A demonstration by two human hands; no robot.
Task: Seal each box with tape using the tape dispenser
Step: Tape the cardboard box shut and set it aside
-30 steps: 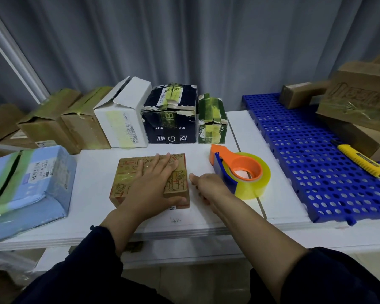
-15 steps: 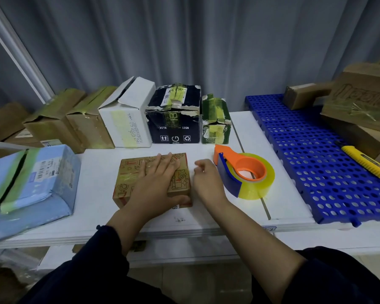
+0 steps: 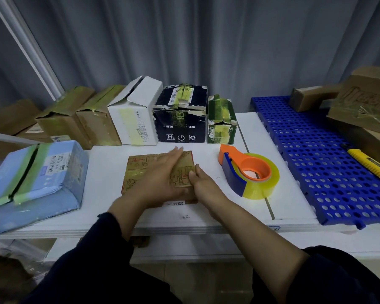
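A flat brown printed box (image 3: 140, 170) lies in the middle of the white table (image 3: 105, 170). My left hand (image 3: 160, 178) lies palm-down on its top, fingers stretched toward the far edge and thumb at the near edge. My right hand (image 3: 206, 189) is at the box's right edge, thumb on top and fingers down the side. The tape dispenser (image 3: 248, 174), orange and blue with a roll of yellowish clear tape, lies on the table just right of the box, touched by neither hand.
A taped light-blue box (image 3: 35, 176) lies at the left. Along the back stand brown boxes (image 3: 75, 119), a white box (image 3: 134, 119), a black box (image 3: 180, 117) and a green box (image 3: 222, 121). On the blue perforated mat (image 3: 312, 163) at the right lie a yellow utility knife (image 3: 369, 164) and cardboard boxes (image 3: 364, 106).
My right hand has moved left, away from the tape dispenser, to the right edge of the brown box. My left hand has stayed on the box top.
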